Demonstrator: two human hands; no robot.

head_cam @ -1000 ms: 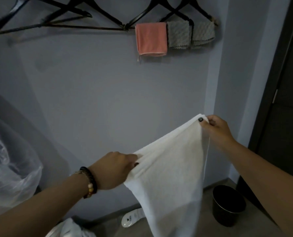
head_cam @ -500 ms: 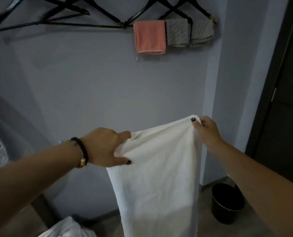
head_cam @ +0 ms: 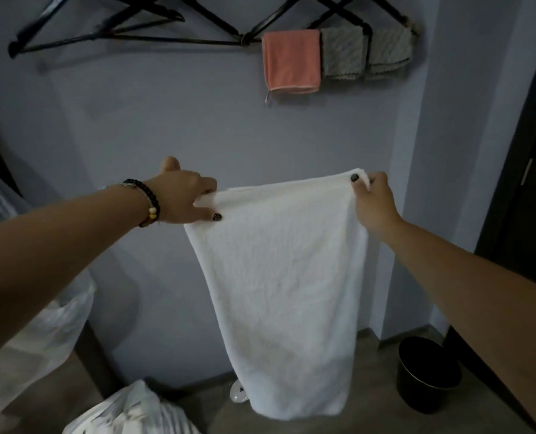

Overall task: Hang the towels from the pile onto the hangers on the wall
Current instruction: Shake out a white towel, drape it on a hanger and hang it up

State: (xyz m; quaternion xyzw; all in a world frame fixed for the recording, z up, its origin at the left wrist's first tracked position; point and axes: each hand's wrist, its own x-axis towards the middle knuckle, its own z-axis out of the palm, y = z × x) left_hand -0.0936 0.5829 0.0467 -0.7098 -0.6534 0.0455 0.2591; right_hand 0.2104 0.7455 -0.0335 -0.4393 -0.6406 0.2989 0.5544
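A white towel (head_cam: 285, 277) hangs flat in front of the wall, held up by its two top corners. My left hand (head_cam: 185, 195) pinches the upper left corner. My right hand (head_cam: 371, 198) pinches the upper right corner. High on the wall hang black hangers: an empty one (head_cam: 104, 32) at the upper left, others at the upper right carrying a pink towel (head_cam: 291, 61) and two grey towels (head_cam: 343, 53). A white heap (head_cam: 129, 411), perhaps the pile in a bag, lies at the bottom edge.
A black bin (head_cam: 426, 377) stands on the floor in the right corner. A dark door (head_cam: 529, 214) closes off the right side. Clear plastic sheeting (head_cam: 35, 324) covers something at the left. A small white object (head_cam: 238, 393) lies on the floor behind the towel.
My left hand rose and moved left, drawing the towel's top edge wide and nearly level. The towel now hangs spread out flat. My right hand stayed about where it was.
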